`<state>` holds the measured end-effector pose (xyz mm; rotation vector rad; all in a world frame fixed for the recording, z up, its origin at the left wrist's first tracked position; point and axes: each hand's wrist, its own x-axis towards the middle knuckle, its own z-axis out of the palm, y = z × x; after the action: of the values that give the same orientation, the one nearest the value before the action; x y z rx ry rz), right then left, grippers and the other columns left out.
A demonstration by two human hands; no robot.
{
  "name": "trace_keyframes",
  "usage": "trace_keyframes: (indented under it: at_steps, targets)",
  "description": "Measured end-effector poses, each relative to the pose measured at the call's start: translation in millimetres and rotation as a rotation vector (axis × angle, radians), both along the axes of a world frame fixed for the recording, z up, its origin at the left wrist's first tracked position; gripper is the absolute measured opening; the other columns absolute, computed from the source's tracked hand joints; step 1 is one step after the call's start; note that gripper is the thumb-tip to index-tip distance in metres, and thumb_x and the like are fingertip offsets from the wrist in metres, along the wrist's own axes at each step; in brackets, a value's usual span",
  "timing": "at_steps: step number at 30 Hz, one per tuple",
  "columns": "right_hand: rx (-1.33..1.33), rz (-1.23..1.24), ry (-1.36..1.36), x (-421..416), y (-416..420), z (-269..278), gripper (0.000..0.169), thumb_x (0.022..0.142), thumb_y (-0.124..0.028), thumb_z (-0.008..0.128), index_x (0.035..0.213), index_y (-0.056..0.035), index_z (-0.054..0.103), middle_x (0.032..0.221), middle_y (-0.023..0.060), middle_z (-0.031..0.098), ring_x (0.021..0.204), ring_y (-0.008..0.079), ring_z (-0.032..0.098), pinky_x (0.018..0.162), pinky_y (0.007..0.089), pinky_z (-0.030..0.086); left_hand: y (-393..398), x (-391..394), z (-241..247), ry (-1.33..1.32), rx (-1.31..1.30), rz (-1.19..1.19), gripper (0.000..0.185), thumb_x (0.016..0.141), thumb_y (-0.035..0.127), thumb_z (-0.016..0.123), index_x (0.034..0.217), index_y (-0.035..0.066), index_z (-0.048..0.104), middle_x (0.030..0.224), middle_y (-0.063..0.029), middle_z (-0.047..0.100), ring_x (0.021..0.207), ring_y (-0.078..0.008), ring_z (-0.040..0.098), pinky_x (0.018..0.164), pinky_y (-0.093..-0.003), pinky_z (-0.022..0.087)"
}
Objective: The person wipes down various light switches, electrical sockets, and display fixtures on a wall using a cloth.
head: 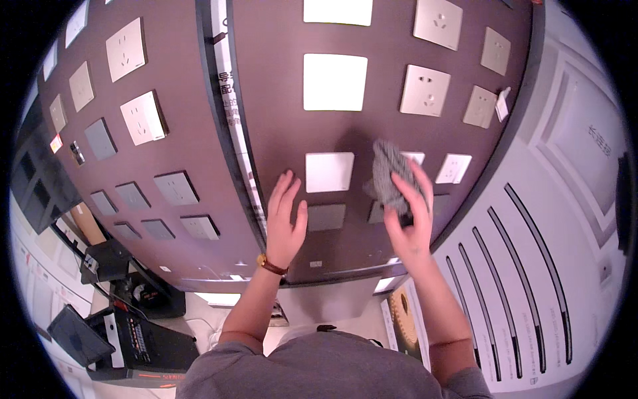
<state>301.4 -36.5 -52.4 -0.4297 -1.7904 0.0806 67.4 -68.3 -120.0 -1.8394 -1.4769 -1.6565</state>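
Note:
A grey knitted cloth (pixel 394 174) is gripped in my right hand (pixel 412 207), held at a brown display board (pixel 279 124) fitted with wall switches and sockets. It partly covers a white plate (pixel 415 158) behind it. My left hand (pixel 288 217) is raised with its fingers apart near the board, holding nothing; whether the fingertips touch the board I cannot tell. Between my hands sit a white switch plate (pixel 329 172) and, below it, a dark grey plate (pixel 326 217). To the right of the cloth is a white socket plate (pixel 453 168).
A second brown panel (pixel 174 124) with more sockets stands at the left, past a dark-edged gap. Below it are a black desk (pixel 164 344) with a keyboard (pixel 138 339) and a monitor (pixel 80 335). A white panel with dark strips (pixel 541 269) stands at the right.

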Motion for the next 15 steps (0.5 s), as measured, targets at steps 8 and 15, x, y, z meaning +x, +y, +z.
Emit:
trace_keyframes:
  at_steps: [8, 15]
  targets:
    - [0.333, -0.38, -0.005, -87, 62, 65, 0.059, 0.074, 0.002, 0.064, 0.13, -0.0186, 0.058, 0.144, 0.0156, 0.041, 0.127, 0.0382, 0.043, 0.106, 0.0507, 0.033, 52, -38, -32, 0.336, 0.048, 0.228, 0.056, 0.087, 0.015, 0.06, 0.139, 0.002, 0.042, 0.148, -0.024, 0.033, 0.135, -0.0442, 0.032, 0.109, -0.0573, 0.024]
    - [0.487, -0.468, -0.154, -118, 70, 82, 0.057, 0.071, -0.006, 0.066, 0.126, -0.0231, 0.06, 0.14, 0.0033, 0.05, 0.123, 0.0314, 0.048, 0.098, 0.0432, 0.035, 74, -41, -52, 0.457, 0.161, 0.407, 0.056, 0.084, 0.028, 0.061, 0.133, 0.004, 0.05, 0.141, -0.0209, 0.045, 0.127, -0.0391, 0.043, 0.102, -0.0536, 0.032]
